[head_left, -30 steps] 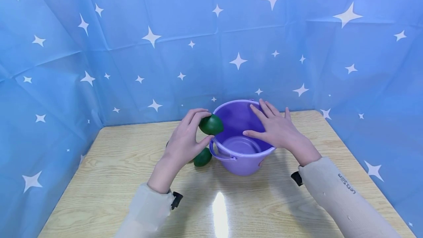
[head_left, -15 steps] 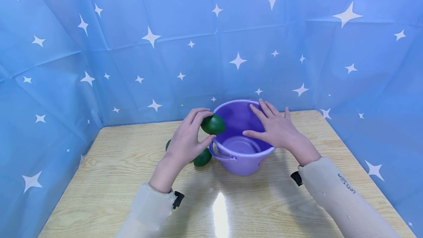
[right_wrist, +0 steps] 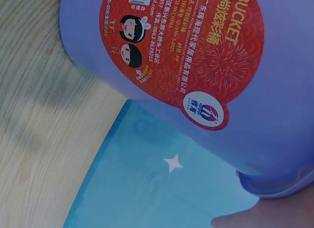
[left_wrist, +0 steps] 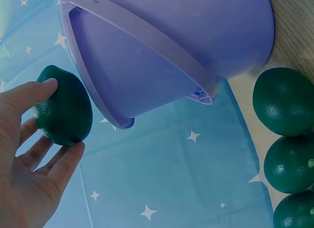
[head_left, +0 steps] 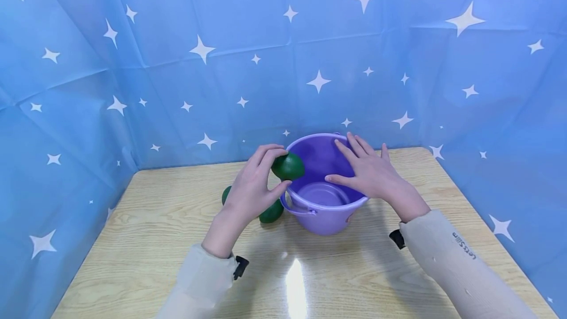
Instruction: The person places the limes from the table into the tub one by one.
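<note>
My left hand (head_left: 251, 187) pinches a glossy green lime (head_left: 289, 167) between thumb and fingertips, at the left rim of a purple bucket (head_left: 325, 221). From the left wrist view, the held lime (left_wrist: 66, 106) is up beside the rim, outside the bucket wall. My right hand (head_left: 371, 172) is spread with straight fingers over the bucket's right rim; at the lower right of the right wrist view, part of that hand (right_wrist: 274, 214) touches the rim. On the table left of the bucket lie more limes (head_left: 271, 211), partly hidden behind my left hand; three (left_wrist: 284, 101) show in the left wrist view.
The bucket stands upright on a light wooden table (head_left: 159, 230), its handle (head_left: 296, 209) hanging down on the left. A red label (right_wrist: 196, 56) is on its right side. A blue curtain with white stars (head_left: 248, 78) closes off the back and sides.
My left hand has moved slightly to the right with the lime, bringing it further over the bucket's left rim. A lime behind the hand shows more now. My right hand and the bucket stay put.
</note>
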`<act>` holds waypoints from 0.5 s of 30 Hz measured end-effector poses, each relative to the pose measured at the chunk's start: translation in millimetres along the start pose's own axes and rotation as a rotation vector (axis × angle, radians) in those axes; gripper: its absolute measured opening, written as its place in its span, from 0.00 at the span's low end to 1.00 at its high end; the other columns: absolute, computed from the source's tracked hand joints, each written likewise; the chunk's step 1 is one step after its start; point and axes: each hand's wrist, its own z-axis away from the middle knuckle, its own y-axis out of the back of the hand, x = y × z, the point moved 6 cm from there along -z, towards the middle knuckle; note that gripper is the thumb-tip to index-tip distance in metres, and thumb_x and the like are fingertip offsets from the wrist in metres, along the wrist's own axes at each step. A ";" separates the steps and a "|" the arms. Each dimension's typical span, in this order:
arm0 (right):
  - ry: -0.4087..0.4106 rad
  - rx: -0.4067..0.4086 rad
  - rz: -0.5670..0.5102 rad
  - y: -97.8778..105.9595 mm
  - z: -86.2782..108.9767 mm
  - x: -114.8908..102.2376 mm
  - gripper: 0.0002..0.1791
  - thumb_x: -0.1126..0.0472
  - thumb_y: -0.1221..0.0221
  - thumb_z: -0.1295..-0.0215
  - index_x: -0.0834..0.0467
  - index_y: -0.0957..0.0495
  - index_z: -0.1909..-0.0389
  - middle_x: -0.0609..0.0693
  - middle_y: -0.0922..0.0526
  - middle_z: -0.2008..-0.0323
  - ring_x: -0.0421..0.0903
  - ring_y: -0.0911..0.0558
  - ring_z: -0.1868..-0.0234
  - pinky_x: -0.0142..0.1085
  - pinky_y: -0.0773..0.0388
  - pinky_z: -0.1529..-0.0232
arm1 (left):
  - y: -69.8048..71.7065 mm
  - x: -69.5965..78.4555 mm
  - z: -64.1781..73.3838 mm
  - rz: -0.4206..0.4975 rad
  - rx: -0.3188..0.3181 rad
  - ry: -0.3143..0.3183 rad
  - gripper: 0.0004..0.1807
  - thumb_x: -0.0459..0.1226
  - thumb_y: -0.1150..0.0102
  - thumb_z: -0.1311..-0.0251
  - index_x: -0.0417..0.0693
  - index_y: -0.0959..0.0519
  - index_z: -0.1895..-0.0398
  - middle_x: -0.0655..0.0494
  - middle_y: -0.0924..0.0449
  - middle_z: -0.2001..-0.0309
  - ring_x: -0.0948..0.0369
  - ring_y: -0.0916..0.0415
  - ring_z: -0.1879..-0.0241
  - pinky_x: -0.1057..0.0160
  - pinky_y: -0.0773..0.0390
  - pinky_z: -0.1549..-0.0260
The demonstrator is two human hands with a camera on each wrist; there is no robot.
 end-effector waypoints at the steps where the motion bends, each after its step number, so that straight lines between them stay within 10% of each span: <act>1: 0.000 0.000 -0.001 0.0 0.0 0.0 0.54 0.23 0.52 0.38 0.47 0.56 0.19 0.59 0.62 0.19 0.63 0.58 0.20 0.79 0.67 0.32 | -0.1 0.1 -0.1 0.001 -0.001 0.000 0.32 0.38 0.26 0.46 0.47 0.28 0.38 0.52 0.28 0.37 0.55 0.25 0.39 0.58 0.21 0.39; 15: -0.001 0.004 0.000 -0.8 -0.5 0.8 0.54 0.22 0.52 0.38 0.47 0.56 0.19 0.59 0.62 0.19 0.63 0.58 0.20 0.80 0.66 0.33 | -3.2 1.0 -0.8 0.001 -0.003 0.000 0.32 0.38 0.26 0.46 0.47 0.28 0.38 0.53 0.28 0.37 0.55 0.25 0.39 0.57 0.20 0.40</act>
